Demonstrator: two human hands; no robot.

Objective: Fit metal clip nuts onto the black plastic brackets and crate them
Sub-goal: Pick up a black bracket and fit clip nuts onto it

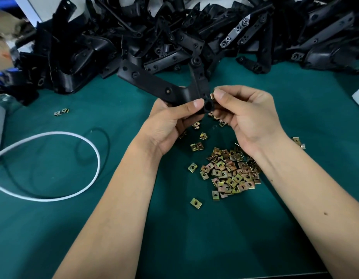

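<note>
My left hand (170,121) grips a black plastic bracket (152,83) above the green table, thumb pressed near its round hole at the lower end. Against that end, my right hand (247,115) pinches a small metal clip nut (211,96) between thumb and forefinger; only a brass edge of the nut shows. A heap of brass-coloured clip nuts (229,174) lies on the table under my right wrist, with several loose ones scattered toward my left hand.
A large pile of black brackets (174,33) fills the back of the green table (54,228). A white cable (94,150) loops at the left beside a thin black cord. Two stray clip nuts (61,112) lie at the left. No crate is in view.
</note>
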